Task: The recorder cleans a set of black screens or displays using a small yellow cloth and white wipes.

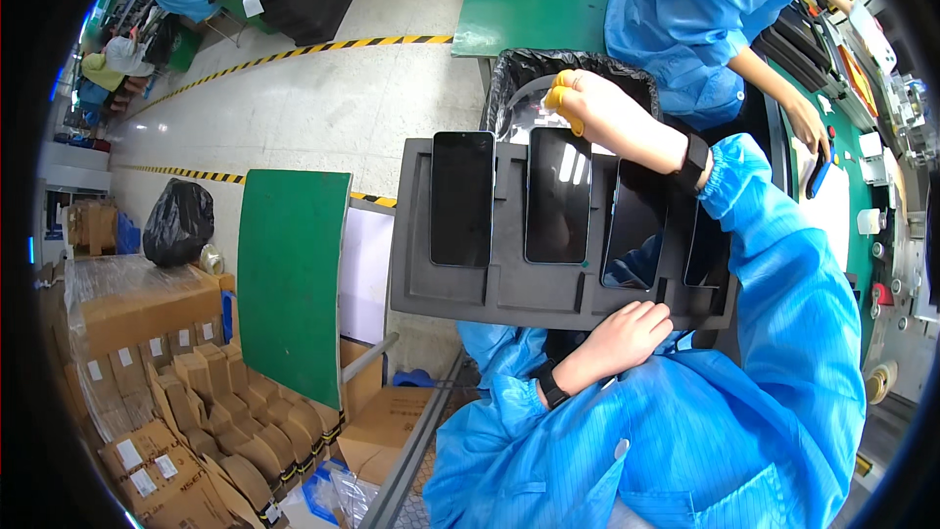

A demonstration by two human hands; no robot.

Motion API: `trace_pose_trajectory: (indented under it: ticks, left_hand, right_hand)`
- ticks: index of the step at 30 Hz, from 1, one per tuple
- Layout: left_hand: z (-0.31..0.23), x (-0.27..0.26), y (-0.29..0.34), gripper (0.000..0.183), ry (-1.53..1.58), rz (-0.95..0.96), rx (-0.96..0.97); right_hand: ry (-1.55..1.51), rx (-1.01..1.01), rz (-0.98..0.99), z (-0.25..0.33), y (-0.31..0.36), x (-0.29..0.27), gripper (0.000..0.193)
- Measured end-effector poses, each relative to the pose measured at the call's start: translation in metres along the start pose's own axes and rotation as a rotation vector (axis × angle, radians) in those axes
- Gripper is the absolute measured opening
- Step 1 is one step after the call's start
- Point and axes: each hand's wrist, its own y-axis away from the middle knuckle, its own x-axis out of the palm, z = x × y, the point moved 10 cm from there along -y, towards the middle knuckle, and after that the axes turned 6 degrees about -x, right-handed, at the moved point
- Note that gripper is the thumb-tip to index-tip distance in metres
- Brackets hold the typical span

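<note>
A dark grey tray (416, 296) lies in front of me with several black-screened smartphones in its slots: one phone (462, 198) at the left, another phone (558, 198) beside it, a third phone (632, 235), and a last one (703, 253) partly under my right sleeve. My left hand (627, 335) is curled over the tray's near edge, its thumb side hidden. Beyond the far edge, my right hand (607, 110), with yellow finger cots, pinches what looks like a clear plastic film (529, 110) above a bin lined with a black bag (509, 69).
A co-worker in a blue smock (685, 20) works at the green bench on the right, a hand (808, 127) near a blue tool (821, 176). A green board (294, 274) stands to the left, by cardboard boxes (147, 313) and a black bag (179, 222).
</note>
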Motion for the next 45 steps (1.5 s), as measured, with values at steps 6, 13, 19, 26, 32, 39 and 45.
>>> trace_pose_trajectory:
  ticks: [6,13,19,26,32,39,45]
  left_hand:
    - [0.002,0.002,0.001,0.012,-0.031,0.027,-0.007]
    - [-0.001,-0.001,0.002,0.011,0.0,-0.023,-0.008]
    - [0.003,0.008,0.002,0.011,-0.04,0.032,-0.033]
    - [0.002,0.006,0.002,0.012,-0.034,0.005,-0.004]
    - [0.002,0.003,0.002,0.013,-0.044,0.007,-0.015]
    - [-0.001,0.005,0.002,0.012,-0.048,-0.004,-0.011]
    - [-0.001,0.004,0.001,0.011,-0.052,0.004,-0.009]
  right_hand:
    - [-0.222,-0.256,0.365,0.124,0.042,0.073,0.019]
    - [-0.052,0.023,0.0,0.015,0.003,0.016,0.021]
    - [-0.199,-0.289,0.08,0.097,0.025,0.046,0.014]
    - [-0.116,-0.66,0.314,0.156,0.058,0.049,0.012]
    - [-0.187,-0.672,0.436,0.152,0.074,0.034,0.01]
    - [-0.322,-0.493,0.276,0.141,0.039,0.035,0.014]
    - [-0.19,-0.562,0.469,0.148,0.053,0.065,0.014]
